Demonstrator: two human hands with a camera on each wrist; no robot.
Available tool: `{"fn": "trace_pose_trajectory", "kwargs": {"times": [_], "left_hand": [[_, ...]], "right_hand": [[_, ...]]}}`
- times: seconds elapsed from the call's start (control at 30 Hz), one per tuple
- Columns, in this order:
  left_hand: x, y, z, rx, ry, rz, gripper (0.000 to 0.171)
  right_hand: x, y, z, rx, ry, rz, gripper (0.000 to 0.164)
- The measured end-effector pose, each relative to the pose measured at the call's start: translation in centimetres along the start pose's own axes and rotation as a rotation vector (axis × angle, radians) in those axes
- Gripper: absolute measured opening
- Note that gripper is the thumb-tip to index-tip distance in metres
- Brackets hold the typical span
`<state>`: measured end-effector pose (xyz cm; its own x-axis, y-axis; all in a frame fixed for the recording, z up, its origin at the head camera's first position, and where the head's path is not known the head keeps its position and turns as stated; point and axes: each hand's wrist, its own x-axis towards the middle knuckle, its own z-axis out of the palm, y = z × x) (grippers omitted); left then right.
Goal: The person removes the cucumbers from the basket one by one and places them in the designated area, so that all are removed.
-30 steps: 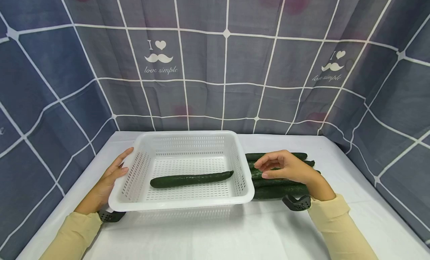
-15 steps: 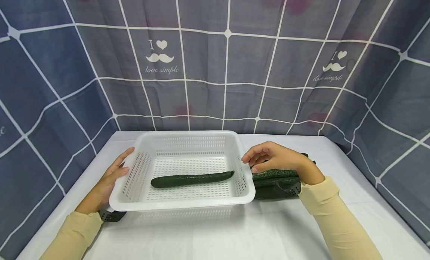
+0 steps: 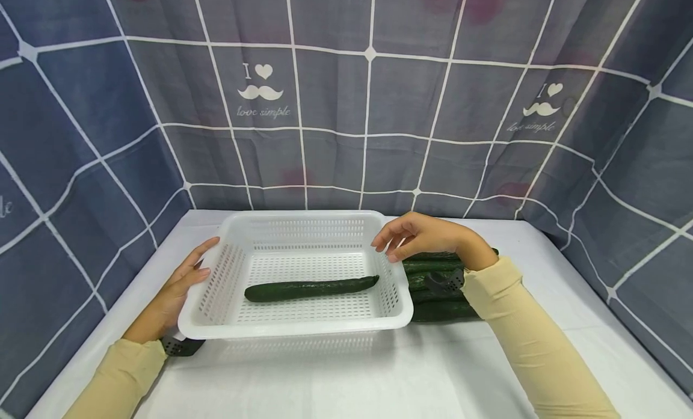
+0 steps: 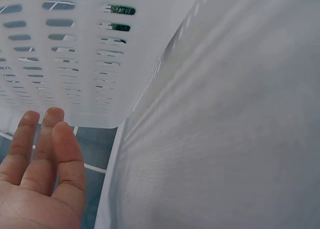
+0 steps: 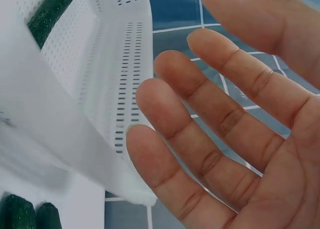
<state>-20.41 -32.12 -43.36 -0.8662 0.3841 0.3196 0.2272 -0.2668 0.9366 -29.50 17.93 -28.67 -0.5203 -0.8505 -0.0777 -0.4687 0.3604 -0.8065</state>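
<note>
A white perforated plastic basket (image 3: 303, 330) stands mid-table in the head view, with one long green cucumber (image 3: 311, 288) lying across its floor. My left hand (image 3: 168, 299) is at the basket's left side, fingers extended against its outer wall. In the left wrist view, several straight fingertips (image 4: 65, 139) show by the slotted wall. My right hand (image 3: 430, 238) hovers by the basket's right rim, fingers loosely bent and holding nothing. The right wrist view shows its spread fingers (image 5: 200, 119) beside the rim. More cucumbers (image 3: 441, 311) lie side by side to the basket's right, partly hidden by my right hand and wrist.
A white cloth (image 3: 325, 383) covers the table. Grey-blue checked curtains (image 3: 335, 160) stand around its back and both sides. A black strap (image 3: 181, 347) sits on my left wrist, and another black strap (image 3: 446, 282) is on the right.
My right hand has moved left and slightly up, from over the row of cucumbers to the basket's right rim. The left hand, the basket and the cucumber in it stay put.
</note>
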Motion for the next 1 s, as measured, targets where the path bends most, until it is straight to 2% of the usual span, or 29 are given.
{"fn": "trace_pose_trajectory", "kwargs": {"times": [0.3, 0.57, 0.87, 1.0], "left_hand": [[0.0, 0.1, 0.0, 0.004, 0.001, -0.024, 0.059], [-0.1, 0.2, 0.1, 0.001, -0.001, -0.017, 0.058], [-0.1, 0.0, 0.0, -0.027, -0.036, -0.001, 0.06], [-0.1, 0.1, 0.1, -0.016, -0.014, -0.011, 0.059]], "right_hand": [[2.4, -0.7, 0.1, -0.042, -0.033, -0.006, 0.038], [4.5, -0.8, 0.2, -0.04, -0.065, 0.003, 0.037], [6.4, -0.7, 0.8, 0.006, -0.054, -0.004, 0.037], [7.2, -0.2, 1.1, 0.016, -0.064, 0.0, 0.038]]}}
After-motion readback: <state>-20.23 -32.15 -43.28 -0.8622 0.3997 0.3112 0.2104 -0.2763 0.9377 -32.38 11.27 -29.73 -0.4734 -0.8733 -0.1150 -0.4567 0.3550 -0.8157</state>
